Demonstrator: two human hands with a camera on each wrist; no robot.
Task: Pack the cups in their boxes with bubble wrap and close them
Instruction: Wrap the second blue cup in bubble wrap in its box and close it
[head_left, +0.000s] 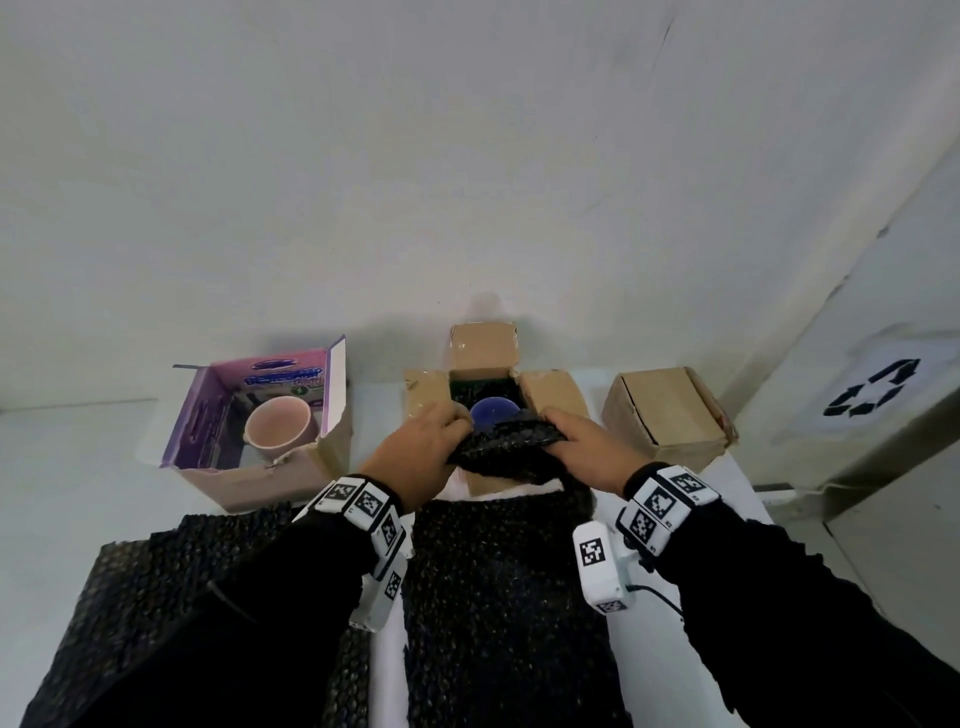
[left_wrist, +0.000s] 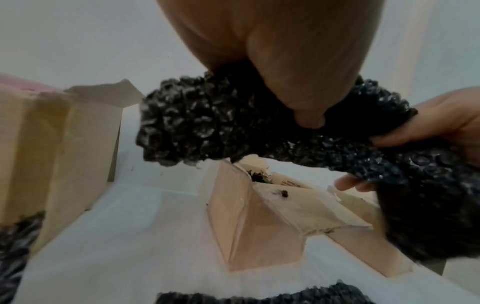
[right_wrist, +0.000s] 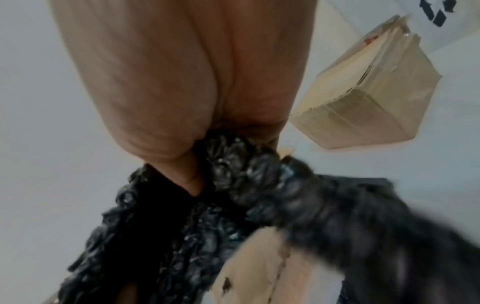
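White tabletop (head_left: 78, 467) against a plain pale wall holds three boxes in a row. On the left stands a purple printed box (head_left: 218, 415), open, with a pink cup (head_left: 280, 428) inside and no wrap yet. In the middle an open cardboard box (head_left: 483, 384) has its flaps splayed, and a blue cup (head_left: 493, 410) sits inside it on dark padding. On the right is a closed cardboard box (head_left: 670, 410). Both hands are over the middle box: the left hand (head_left: 415, 449) and the right hand (head_left: 592, 447) each have fingers curled round opposite ends of a bunched wad of black bubble wrap (head_left: 506, 441), held just above the near rim; the left wrist view shows the thumb pressed into the wad. Larger sheets of bubble wrap (head_left: 498, 597) lie on the near table.

The risks, as I judge them: the wad looks wider than the opening, so pushing it down could snag the near flap or fold it inward; pressing unevenly could tip the cup or leave one side unpadded; too much bulk could stop the flaps from closing flat; the light box may slide toward the wall when pushed
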